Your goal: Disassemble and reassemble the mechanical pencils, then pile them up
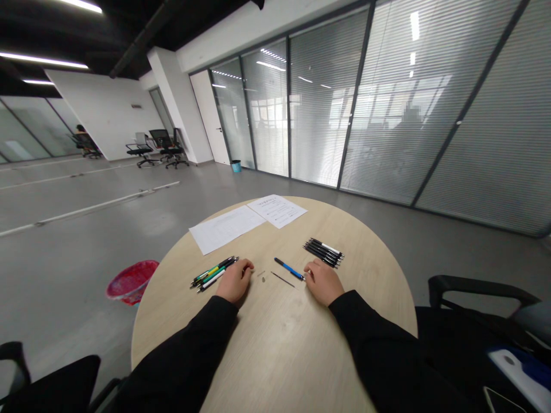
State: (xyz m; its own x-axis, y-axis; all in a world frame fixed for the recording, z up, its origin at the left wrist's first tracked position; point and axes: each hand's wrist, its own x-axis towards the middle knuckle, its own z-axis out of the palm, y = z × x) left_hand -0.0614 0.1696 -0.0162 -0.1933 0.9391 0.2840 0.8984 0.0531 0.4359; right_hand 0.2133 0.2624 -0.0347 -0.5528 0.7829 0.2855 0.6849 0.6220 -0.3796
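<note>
My left hand (235, 281) rests on the table with loosely bent fingers, at the right end of a bundle of pens (213, 273) in black, green, yellow and white. No object shows in it. Between my hands lie a blue pen (289, 269), a thin dark refill (283, 279), a small spring-like piece (261, 273) and a tiny greyish piece (263, 280). My right hand (323, 282) also lies on the table, fingers slightly bent, its fingertips beside the blue pen's lower end. Whether they touch it I cannot tell. Just beyond this hand several black pens (322, 252) lie side by side, one with a white barrel.
Two printed sheets (228, 228) lie at the far side of the round wooden table (275, 355). A red basket (132, 281) stands on the floor to the left. One chair (477, 292) is close on the right, and another (55, 381) at the lower left.
</note>
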